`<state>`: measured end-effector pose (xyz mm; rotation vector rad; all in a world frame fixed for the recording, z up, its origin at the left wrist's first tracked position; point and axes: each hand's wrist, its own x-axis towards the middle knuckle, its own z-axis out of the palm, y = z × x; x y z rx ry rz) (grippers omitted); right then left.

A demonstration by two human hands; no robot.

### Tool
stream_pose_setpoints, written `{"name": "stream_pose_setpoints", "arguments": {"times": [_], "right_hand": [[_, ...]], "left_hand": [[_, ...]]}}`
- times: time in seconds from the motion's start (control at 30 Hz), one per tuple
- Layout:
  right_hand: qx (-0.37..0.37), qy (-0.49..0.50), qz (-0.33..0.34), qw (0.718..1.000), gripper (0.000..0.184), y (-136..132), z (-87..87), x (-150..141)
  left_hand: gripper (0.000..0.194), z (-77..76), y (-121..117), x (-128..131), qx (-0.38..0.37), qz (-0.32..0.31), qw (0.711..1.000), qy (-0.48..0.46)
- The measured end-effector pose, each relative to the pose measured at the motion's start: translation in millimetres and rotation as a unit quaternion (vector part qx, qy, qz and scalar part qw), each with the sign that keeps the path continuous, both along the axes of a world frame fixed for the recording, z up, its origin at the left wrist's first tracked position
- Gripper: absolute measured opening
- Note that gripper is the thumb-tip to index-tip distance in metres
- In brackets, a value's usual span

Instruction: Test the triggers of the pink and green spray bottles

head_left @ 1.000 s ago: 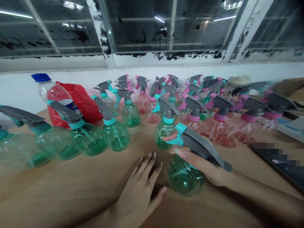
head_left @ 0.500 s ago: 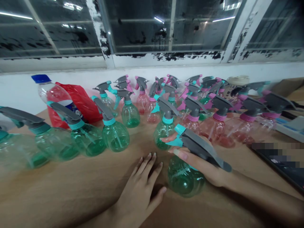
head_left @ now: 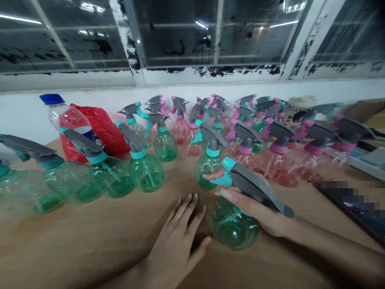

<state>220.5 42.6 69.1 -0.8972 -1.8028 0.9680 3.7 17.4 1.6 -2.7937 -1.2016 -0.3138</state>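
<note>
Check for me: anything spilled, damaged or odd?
The white window frame looks odd: dark patches mar its surface, perhaps peeling paint. No spill shows on the table around the green spray bottle in the right hand.

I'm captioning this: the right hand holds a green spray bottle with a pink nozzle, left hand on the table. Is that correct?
The nozzle is turquoise, not pink, as the head view shows; the right hand holds the green spray bottle, left hand on the table.

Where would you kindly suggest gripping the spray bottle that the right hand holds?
I'd grip the spray bottle at its neck, coming from the right rear, where the right hand is. It appears to narrow there above a round body, and the trigger faces forward-left.
</note>
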Motion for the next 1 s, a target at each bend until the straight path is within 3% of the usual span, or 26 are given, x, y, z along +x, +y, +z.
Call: {"name": "stream_pose_setpoints", "arguments": {"times": [0.7,1.0], "right_hand": [[-0.007,0.002,0.003,1.000,0.026,1.6,4.1,-3.2],[0.028,0.000,-0.013,1.000,0.022,0.6,3.0,-1.7]], "left_hand": [[0.053,-1.8,0.1,-0.5,0.007,0.004,1.000,-0.010],[0.053,-1.3,-0.1,-0.7,0.008,0.000,1.000,-0.016]]}}
